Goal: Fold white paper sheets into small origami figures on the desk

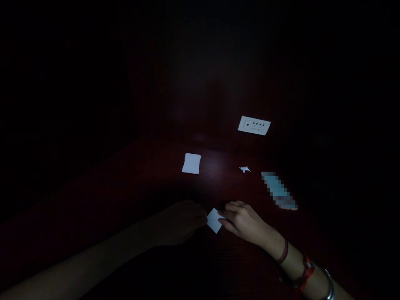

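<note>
A small folded square of white paper (214, 221) is held between my two hands, turned so that one corner points toward me. A crease line runs across it. My left hand (184, 221), in deep shadow, pinches its left corner. On the right corner, my right hand (242, 218) closes with thumb and fingers. Bracelets circle my right wrist. Farther back lies a stack of white paper sheets (191, 163). To its right rests a small folded paper figure (245, 169), bird-like in shape.
A phone (279, 190) with a blurred screen lies at the right on the dark red table (150, 166). Behind the table, a white socket panel (254, 125) is set in the upright surface. Most of the surroundings are too dark to make out.
</note>
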A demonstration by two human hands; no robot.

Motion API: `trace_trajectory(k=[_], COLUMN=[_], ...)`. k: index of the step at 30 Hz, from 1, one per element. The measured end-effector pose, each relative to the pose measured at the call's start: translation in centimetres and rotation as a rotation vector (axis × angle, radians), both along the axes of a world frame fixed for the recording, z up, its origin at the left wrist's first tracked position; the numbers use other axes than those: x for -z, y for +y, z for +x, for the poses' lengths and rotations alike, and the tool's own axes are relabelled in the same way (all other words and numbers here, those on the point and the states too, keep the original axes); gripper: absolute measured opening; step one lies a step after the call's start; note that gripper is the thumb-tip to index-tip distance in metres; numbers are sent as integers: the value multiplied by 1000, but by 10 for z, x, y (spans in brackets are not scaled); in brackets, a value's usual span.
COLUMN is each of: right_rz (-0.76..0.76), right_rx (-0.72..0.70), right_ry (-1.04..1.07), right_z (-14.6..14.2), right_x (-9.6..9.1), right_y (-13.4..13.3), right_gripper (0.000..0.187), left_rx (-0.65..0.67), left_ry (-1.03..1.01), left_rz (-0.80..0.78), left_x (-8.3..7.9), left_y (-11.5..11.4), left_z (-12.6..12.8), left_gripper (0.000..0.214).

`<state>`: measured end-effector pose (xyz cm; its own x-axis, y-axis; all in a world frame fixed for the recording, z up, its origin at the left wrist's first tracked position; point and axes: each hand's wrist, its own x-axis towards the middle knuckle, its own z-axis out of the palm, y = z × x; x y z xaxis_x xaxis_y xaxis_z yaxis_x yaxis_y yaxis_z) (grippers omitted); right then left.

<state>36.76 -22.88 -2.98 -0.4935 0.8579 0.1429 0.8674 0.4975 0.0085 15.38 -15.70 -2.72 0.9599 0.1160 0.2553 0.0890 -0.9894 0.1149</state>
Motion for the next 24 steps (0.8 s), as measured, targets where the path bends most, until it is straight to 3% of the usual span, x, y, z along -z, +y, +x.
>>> trace_trajectory(k=[5,12,24], right_rz=[44,-16,-72], right_rx=[35,-22,-60], right_ry=[92,180,225], right_z=[4,-4,-9], right_x=[0,-5,-4], right_y=[0,-9,-8], right_gripper=[28,51,21], left_rx=[-151,-271,-197], left_ry=[-118,-117,-161], left_rz=[-235,-82,-175], left_x=[13,26,21], left_y=[8,10,10], left_z=[2,7,10], left_gripper=[32,25,24])
